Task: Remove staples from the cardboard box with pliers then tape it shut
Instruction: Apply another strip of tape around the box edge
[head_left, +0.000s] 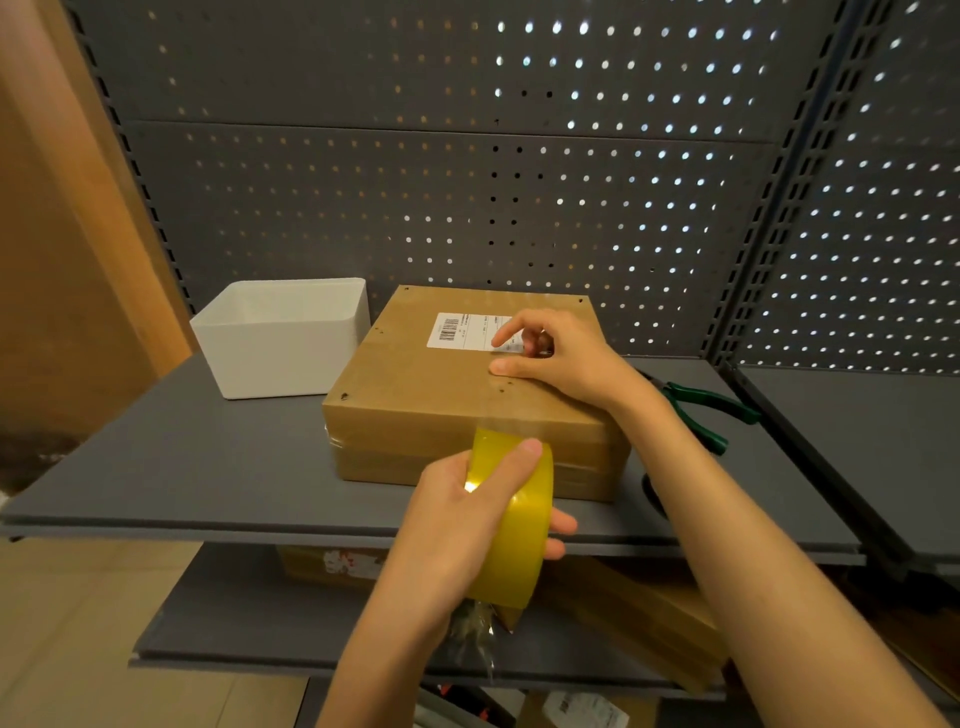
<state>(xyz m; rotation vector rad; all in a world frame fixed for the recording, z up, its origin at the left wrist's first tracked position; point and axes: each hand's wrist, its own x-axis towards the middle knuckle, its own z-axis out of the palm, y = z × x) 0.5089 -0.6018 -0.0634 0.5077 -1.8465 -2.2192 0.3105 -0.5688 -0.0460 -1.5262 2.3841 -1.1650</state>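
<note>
**Taping stage: strip running over the box top, pliers parked**

Cardboard box (467, 395) sits flat on the grey shelf (208, 467), flaps closed; small dark holes near its corners and front edge, no staples I can make out; shipping label (470, 331) on the back half of the top. Clear tape appears to stretch from the roll up over the box's front edge onto the top. Left hand (467, 525) grips the yellow tape roll (514, 525) just in front of the box, fingers wrapped round it; right hand (550, 358) rests on the box top beside the label, thumb pressing near the front edge, index finger out straight, nothing grasped. Green-handled pliers (711, 410) lie on the shelf right of the box, partly hidden by the right forearm; white bin (283, 338) left of the box.

Handling, my read: box looks stiff and light, could slide under tape pull, so hold it down from the top; tape is thin and clingy, keep it taut; grip the roll by its rim.
</note>
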